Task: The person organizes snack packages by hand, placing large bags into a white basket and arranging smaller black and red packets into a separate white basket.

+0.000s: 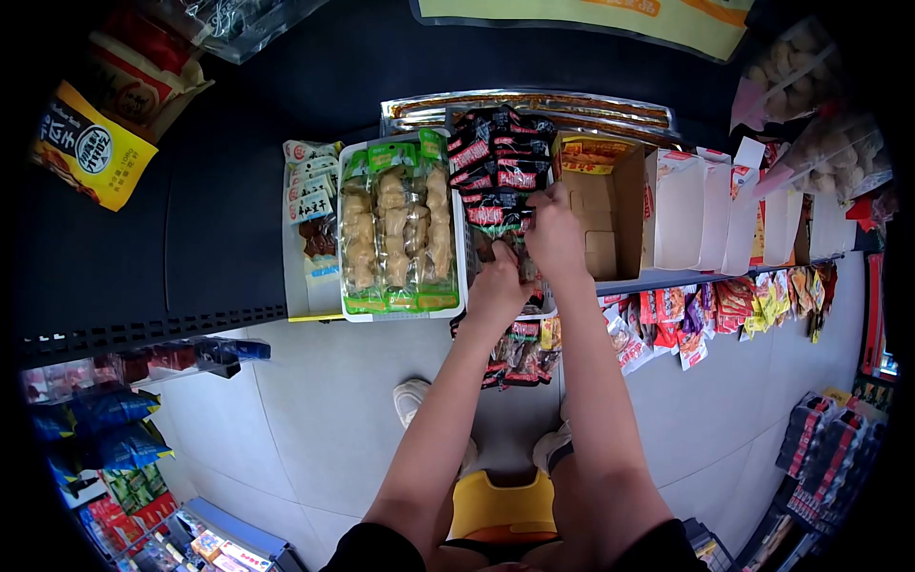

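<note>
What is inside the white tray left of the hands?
The white tray holds green-edged clear packs of pale brown snacks, standing in rows. What lies beneath them, and the tray's floor, is covered.

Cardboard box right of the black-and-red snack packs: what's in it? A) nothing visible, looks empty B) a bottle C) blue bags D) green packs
A: the open cardboard box shows only its bare brown inside, beside the black-and-red snack packs that both hands are handling.

Yellow bag (88,145) upper left: large dark Chinese characters, not legible. Other package print too small.
</note>
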{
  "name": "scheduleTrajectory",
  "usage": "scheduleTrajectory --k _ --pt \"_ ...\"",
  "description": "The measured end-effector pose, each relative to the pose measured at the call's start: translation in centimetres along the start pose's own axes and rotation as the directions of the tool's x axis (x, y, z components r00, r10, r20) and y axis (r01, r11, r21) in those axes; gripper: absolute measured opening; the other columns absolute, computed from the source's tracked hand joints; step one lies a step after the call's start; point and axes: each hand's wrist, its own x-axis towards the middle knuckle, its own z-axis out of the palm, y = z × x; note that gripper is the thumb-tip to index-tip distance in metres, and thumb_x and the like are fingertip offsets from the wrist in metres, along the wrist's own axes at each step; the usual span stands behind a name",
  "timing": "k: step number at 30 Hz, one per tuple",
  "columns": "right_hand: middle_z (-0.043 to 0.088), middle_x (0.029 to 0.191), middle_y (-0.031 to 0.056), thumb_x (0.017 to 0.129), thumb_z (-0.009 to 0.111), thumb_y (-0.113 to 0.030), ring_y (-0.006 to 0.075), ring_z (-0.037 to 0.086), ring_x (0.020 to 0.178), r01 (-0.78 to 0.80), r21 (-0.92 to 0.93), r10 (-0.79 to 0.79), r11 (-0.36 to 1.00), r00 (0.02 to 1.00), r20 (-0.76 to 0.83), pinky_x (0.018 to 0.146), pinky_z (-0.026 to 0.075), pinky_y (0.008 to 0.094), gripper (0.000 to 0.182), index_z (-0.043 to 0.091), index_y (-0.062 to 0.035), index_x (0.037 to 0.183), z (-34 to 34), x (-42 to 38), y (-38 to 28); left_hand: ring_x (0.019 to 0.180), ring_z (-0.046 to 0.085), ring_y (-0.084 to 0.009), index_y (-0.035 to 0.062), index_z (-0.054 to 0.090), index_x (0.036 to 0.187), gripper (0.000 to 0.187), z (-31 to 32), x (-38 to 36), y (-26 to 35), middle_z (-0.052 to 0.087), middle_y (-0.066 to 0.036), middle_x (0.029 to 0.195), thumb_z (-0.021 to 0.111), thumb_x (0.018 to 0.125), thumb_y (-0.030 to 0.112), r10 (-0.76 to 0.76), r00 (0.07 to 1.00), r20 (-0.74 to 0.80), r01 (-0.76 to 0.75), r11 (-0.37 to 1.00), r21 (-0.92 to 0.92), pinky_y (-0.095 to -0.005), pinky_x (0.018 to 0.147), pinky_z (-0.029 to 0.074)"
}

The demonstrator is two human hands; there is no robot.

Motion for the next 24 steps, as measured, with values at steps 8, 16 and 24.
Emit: scheduleTrajectory --k 8,16,24 --pt "0.049 0.087 0.0151 0.073 0.049 0.002 0.0337 0.053 0.073 0.094 0.18 -0.022 0.979 0.932 -0.363 0.063 0.044 0.0387 0.012 0.056 -0.0001 0.082 -1.0 1.2 -1.0 0.071 0.058 -0.0346 0.0029 0.03 0.099 0.051 -0.3 -0.3 1.0 0.058 -0.018 0.077 0.066 0.066 0.016 -0.03 0.985 -0.168 0.04 0.998 0.055 -0.0404 0.062 0.045" --pt "0.047 0.091 0.0146 0.073 0.049 0.001 0.0336 0.055 0.072 0.107 0.193 -0.02 0.975 0.915 -0.403 0.061 0.045 0.0409 0.013 0.056 -0.0016 0.083 -0.6 1.7 -0.3 0.074 0.058 -0.0314 0.001 0.037 0.096 0.044 -0.2 0.4 0.6 0.057 -0.015 0.076 0.066 0.067 0.017 -0.136 0.989 -0.058 0.127 0.983 -0.131 -0.0377 0.064 0.045" --pt "0.048 0.094 0.0135 0.074 0.049 -0.002 0.0332 0.054 0.071 0.081 0.261 0.01 0.962 0.944 -0.329 0.062 0.045 0.0401 0.014 0.056 -0.0021 0.086 -0.6 1.4 -0.2 0.089 0.054 -0.0289 0.0043 0.047 0.099 0.04 1.0 0.3 -0.6 0.05 -0.018 0.103 0.063 0.071 0.028 0.013 1.0 -0.008 -0.013 0.999 -0.045 -0.0355 0.076 0.043"
